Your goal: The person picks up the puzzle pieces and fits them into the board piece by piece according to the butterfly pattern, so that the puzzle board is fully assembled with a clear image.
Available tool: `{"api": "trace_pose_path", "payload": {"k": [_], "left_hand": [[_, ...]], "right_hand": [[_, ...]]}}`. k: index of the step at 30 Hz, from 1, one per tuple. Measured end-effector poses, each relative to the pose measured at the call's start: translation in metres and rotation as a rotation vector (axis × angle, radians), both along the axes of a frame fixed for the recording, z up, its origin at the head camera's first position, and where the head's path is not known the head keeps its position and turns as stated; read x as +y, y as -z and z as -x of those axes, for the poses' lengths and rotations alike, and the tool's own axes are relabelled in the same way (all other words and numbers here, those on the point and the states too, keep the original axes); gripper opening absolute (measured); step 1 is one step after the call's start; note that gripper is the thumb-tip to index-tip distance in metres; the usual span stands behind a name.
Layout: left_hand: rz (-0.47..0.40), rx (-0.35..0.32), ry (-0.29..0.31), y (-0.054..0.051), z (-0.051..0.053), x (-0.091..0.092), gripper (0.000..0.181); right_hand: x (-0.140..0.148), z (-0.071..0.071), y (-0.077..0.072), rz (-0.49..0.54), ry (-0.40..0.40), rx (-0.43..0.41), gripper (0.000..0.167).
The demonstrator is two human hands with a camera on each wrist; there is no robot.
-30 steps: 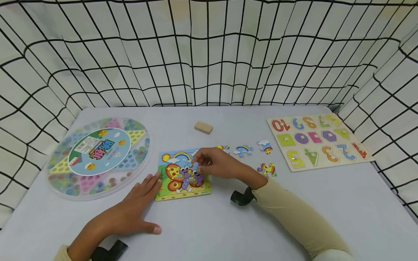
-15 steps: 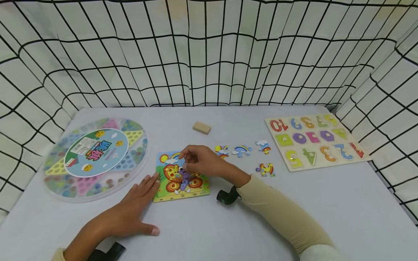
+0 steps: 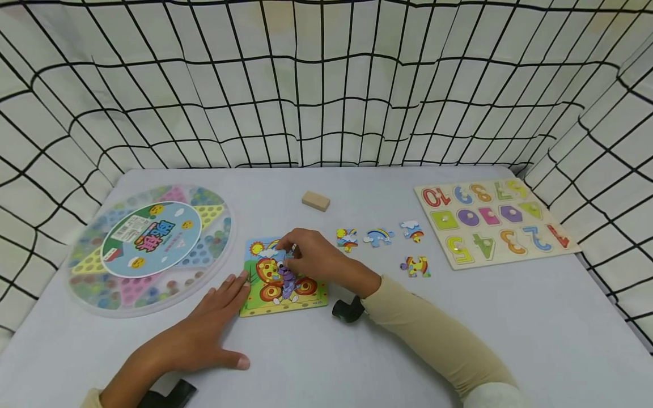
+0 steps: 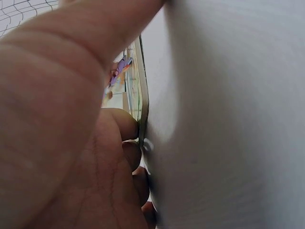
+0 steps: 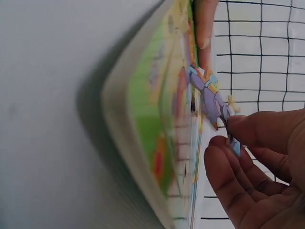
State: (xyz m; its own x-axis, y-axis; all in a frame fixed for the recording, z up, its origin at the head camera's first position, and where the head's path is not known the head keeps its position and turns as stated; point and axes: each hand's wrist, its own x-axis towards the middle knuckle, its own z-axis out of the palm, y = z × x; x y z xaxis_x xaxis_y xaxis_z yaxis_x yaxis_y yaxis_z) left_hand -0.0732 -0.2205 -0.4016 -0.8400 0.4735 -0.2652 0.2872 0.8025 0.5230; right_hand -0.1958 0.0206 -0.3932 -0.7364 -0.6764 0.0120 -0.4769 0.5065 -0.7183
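Observation:
My right hand (image 3: 316,255) pinches a jigsaw piece (image 3: 288,283) with a purple butterfly figure between thumb and fingers, above the middle of a small picture puzzle board (image 3: 250,310). In the right wrist view the piece (image 5: 212,100) stands tilted, raised off the board's face at least at the pinched end. The board shows a sun, clouds and an orange-winged butterfly; the right hand hides its upper right. My left hand (image 3: 209,328) lies on the table with fingers extended, fingertips against the board's left edge. In the left wrist view those fingers (image 4: 131,155) touch the board's side (image 4: 143,81).
Several loose jigsaw pieces lie right of the board, among them a rainbow piece (image 3: 378,237) and a yellow one (image 3: 417,266). A wooden block (image 3: 316,200) sits behind. A round marble game board (image 3: 153,243) is at left, a wooden number board (image 3: 495,224) at right. Black netting (image 3: 326,102) surrounds the table.
My right hand has moved left across the puzzle board, carrying the purple piece from the board's right side to its middle. The left hand stays in place at the edge.

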Motion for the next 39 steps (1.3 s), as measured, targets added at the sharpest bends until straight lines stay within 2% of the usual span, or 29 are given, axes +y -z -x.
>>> {"api": "trace_pose_path", "payload": {"k": [4,8,17,23,31,39], "left_hand": [[0.000,0.002,-0.001,0.000,0.000,0.000,0.126],[-0.003,0.003,-0.001,-0.001,-0.001,0.000,0.126],[-0.004,0.005,-0.005,-0.001,-0.001,0.001,0.126],[0.006,0.006,0.006,-0.002,0.002,0.001,0.126],[-0.001,0.008,0.004,-0.003,0.000,0.000,0.126],[-0.007,0.000,-0.003,-0.001,0.000,0.000,0.126]], "right_hand": [[-0.004,-0.004,-0.002,-0.077,-0.019,0.067,0.037],[-0.005,-0.006,-0.002,-0.120,-0.045,0.085,0.044],[-0.006,-0.006,-0.002,-0.201,0.001,0.080,0.046],[-0.007,-0.003,0.000,-0.230,0.019,0.033,0.047],[-0.008,-0.002,0.003,-0.221,0.001,0.026,0.047],[-0.012,-0.004,0.000,-0.254,0.010,0.017,0.047]]}}
